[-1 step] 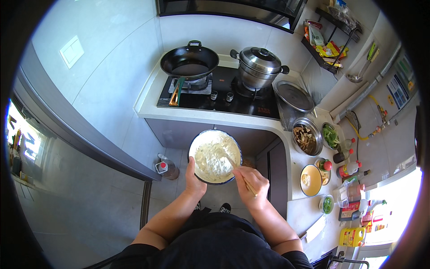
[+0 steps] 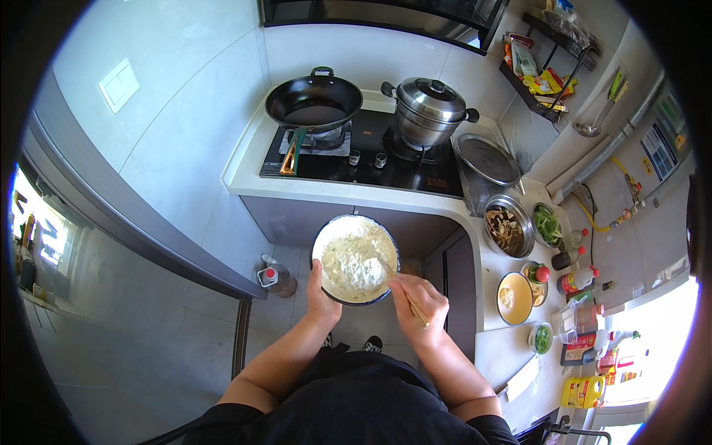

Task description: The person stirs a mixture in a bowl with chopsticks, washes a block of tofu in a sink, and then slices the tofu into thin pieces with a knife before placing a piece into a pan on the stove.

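In front of my body I hold up a white bowl with a dark blue rim (image 2: 319,261), tilted a little. My left hand (image 2: 322,302) grips its lower left edge, thumb up by the rim. White flour (image 2: 361,271) and a pale wet batter fill the inside. My right hand (image 2: 420,308) is closed around wooden chopsticks (image 2: 417,313); their far ends dip into the flour at the bowl's right side, where the tips are hidden.
Ahead, a black wok (image 2: 311,107) and a lidded steel pot (image 2: 432,111) sit on the gas stove (image 2: 404,172). The right counter holds a steel bowl of sliced mushrooms (image 2: 506,228), a yellow bowl (image 2: 519,305), chopped greens (image 2: 544,339) and several bottles. A jug (image 2: 278,280) stands on the floor.
My right hand and the chopsticks have shifted slightly to the right. The bowl and my left hand stay in nearly the same place.
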The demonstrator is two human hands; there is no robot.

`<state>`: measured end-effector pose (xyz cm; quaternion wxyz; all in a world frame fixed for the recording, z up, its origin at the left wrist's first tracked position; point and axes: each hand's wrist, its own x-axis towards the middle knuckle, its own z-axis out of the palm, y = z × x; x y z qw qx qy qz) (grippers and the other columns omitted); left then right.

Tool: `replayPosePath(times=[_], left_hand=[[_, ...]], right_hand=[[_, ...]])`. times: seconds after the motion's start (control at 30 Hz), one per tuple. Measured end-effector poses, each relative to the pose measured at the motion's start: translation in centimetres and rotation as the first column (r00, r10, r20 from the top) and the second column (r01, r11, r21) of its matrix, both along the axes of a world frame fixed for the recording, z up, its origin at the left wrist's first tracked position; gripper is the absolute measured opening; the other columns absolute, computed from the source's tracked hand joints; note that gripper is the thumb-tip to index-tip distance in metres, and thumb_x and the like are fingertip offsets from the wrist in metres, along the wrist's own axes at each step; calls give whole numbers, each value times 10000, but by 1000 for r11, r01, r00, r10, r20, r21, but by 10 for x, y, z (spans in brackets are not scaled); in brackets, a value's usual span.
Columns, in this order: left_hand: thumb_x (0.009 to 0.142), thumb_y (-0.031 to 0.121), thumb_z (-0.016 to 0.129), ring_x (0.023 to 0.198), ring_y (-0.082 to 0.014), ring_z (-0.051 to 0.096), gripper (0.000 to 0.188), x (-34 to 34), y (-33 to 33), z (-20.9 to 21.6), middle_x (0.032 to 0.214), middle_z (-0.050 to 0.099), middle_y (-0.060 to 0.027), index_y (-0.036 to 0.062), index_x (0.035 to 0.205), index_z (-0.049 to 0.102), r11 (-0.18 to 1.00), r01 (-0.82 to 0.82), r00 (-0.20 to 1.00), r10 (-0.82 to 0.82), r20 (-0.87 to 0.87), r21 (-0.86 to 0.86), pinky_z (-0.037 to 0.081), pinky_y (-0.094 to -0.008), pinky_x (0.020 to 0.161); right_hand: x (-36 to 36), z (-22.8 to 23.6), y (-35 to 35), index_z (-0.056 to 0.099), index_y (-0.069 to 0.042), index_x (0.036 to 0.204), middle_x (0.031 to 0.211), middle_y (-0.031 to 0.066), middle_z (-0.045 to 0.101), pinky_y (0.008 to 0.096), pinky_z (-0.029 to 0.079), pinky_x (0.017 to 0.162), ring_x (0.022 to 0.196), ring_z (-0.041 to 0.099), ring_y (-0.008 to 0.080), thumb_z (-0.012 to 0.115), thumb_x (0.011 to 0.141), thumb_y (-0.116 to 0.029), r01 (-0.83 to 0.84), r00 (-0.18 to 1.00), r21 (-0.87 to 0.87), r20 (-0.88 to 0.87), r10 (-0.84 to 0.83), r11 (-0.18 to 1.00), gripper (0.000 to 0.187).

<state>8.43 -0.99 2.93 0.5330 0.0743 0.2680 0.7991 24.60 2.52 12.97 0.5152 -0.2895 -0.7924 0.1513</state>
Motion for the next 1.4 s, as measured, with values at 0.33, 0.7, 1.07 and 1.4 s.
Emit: replayPosePath(times=[0.33,0.7,1.07,1.4], left_hand=[[962,464,413,1231,-233,463,590,-4,-2,-3,1336,483,-114,15,1343,390,1000,28,999,-27,33,-8,357,-383,1028],[953,507,410,1220,-234,472,628,-5,-2,-1,1329,485,-110,22,1350,382,994,110,993,-111,45,9,362,-390,1027],[926,569,400,1217,-259,482,663,-5,1,-5,1323,500,-109,63,1354,406,985,168,986,-168,17,-46,360,-412,1035],[949,527,398,1239,-232,458,632,-4,-2,0,1335,486,-102,40,1353,392,990,138,990,-138,36,-17,354,-389,1034]], right_hand=[[-6,-13,9,643,15,835,829,143,686,303,550,640,713,680,260,738,739,24,-61,995,-18,-79,59,998,135],[-9,-15,21,651,0,828,828,125,697,289,546,642,729,688,220,738,746,13,-32,995,-58,-93,27,998,120],[-10,-26,22,672,-17,814,815,107,691,291,544,656,721,681,235,738,740,-3,-136,989,-107,-65,129,985,100],[-10,-31,19,660,7,825,832,123,688,292,540,690,741,677,237,727,762,-2,-157,983,-126,-116,143,980,93]])
